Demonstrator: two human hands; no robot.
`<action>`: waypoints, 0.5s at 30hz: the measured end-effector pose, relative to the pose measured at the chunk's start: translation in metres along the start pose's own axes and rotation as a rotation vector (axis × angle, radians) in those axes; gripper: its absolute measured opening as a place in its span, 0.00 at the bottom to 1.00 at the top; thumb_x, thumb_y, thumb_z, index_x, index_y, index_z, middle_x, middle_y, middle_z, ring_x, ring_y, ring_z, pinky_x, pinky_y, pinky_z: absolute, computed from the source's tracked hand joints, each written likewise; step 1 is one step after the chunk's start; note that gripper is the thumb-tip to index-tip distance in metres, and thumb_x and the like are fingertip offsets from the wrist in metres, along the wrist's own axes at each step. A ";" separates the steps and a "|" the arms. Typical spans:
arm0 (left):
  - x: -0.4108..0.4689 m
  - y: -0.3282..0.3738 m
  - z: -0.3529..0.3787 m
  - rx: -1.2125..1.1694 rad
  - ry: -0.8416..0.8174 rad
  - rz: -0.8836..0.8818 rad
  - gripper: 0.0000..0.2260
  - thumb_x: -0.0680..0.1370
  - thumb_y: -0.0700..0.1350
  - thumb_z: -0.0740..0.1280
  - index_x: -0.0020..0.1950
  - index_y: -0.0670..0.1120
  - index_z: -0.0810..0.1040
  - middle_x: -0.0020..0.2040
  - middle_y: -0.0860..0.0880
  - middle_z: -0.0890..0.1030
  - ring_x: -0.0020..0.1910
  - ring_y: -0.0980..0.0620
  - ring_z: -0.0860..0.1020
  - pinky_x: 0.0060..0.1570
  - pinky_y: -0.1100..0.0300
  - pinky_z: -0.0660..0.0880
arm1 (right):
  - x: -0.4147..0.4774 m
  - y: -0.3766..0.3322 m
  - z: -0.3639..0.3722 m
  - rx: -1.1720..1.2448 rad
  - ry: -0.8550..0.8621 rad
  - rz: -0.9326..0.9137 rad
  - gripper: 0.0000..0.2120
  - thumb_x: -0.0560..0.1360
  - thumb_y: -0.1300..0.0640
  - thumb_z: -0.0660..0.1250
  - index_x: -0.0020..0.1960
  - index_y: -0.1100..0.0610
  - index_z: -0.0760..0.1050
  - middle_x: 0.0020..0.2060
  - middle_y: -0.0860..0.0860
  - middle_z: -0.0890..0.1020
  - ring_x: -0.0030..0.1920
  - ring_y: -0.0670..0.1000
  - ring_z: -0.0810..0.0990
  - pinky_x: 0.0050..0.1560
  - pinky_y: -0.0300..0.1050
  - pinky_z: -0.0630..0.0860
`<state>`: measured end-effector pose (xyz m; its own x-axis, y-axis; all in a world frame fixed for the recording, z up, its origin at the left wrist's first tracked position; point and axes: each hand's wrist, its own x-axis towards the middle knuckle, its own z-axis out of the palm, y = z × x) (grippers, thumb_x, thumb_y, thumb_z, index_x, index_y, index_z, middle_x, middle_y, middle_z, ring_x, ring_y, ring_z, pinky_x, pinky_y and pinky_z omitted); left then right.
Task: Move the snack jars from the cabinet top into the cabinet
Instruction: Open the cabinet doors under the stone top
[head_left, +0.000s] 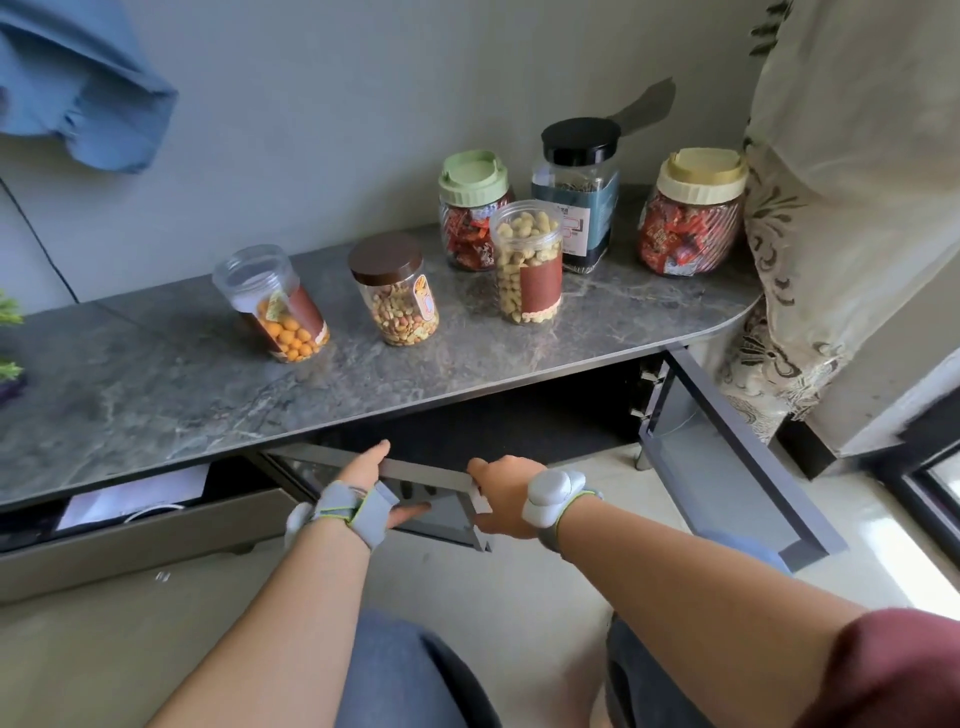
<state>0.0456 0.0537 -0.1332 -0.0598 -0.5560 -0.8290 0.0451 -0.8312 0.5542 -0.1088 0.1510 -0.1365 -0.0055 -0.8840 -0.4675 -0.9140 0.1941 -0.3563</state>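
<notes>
A person is crouching before a low cabinet, both hands on the left door, which is standing partly open below the grey marble top. The left hand is gripping the door's upper edge, fingers over the rail and thumb below it. The right hand is grasping the door's free corner, fingers wrapped round the frame. Both wrists are wearing grey straps, the right one carrying a white device.

The right door is hanging wide open beside a patterned curtain, showing the dark inside of the cabinet.

All six jars are standing on the top. Toward the left, the orange-snack jar is sitting with a clear lid, and near it the brown-lid jar of mixed nuts. Further right, the peanut jar is standing in front of and between the green-lid jar and the black-lid jar. The cream-lid jar of red sweets is standing apart at the far right, next to the curtain.

A blue cloth is hanging on the wall at upper left.
</notes>
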 end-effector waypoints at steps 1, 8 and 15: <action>0.000 -0.001 0.003 0.001 0.004 0.004 0.09 0.79 0.47 0.63 0.46 0.42 0.70 0.48 0.41 0.72 0.54 0.39 0.71 0.47 0.37 0.76 | -0.002 0.002 -0.001 -0.026 -0.019 -0.003 0.19 0.74 0.49 0.66 0.62 0.54 0.65 0.44 0.51 0.76 0.44 0.59 0.79 0.50 0.57 0.79; 0.006 -0.001 0.003 0.124 -0.028 0.073 0.07 0.72 0.37 0.58 0.34 0.41 0.63 0.36 0.41 0.69 0.39 0.40 0.73 0.36 0.38 0.80 | 0.004 0.008 -0.016 0.228 0.116 -0.100 0.28 0.73 0.60 0.63 0.71 0.46 0.63 0.65 0.50 0.73 0.61 0.57 0.76 0.59 0.54 0.77; -0.016 -0.013 -0.040 0.280 0.056 0.037 0.08 0.72 0.36 0.61 0.33 0.40 0.70 0.17 0.41 0.74 0.18 0.43 0.78 0.24 0.45 0.79 | 0.037 -0.026 -0.037 -0.111 0.403 -0.230 0.37 0.73 0.59 0.62 0.77 0.44 0.50 0.79 0.48 0.52 0.78 0.57 0.48 0.75 0.61 0.48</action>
<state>0.0857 0.0732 -0.1301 -0.0080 -0.5916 -0.8062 -0.2315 -0.7832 0.5771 -0.0998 0.0975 -0.1147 0.0656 -0.9975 -0.0276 -0.9476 -0.0536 -0.3149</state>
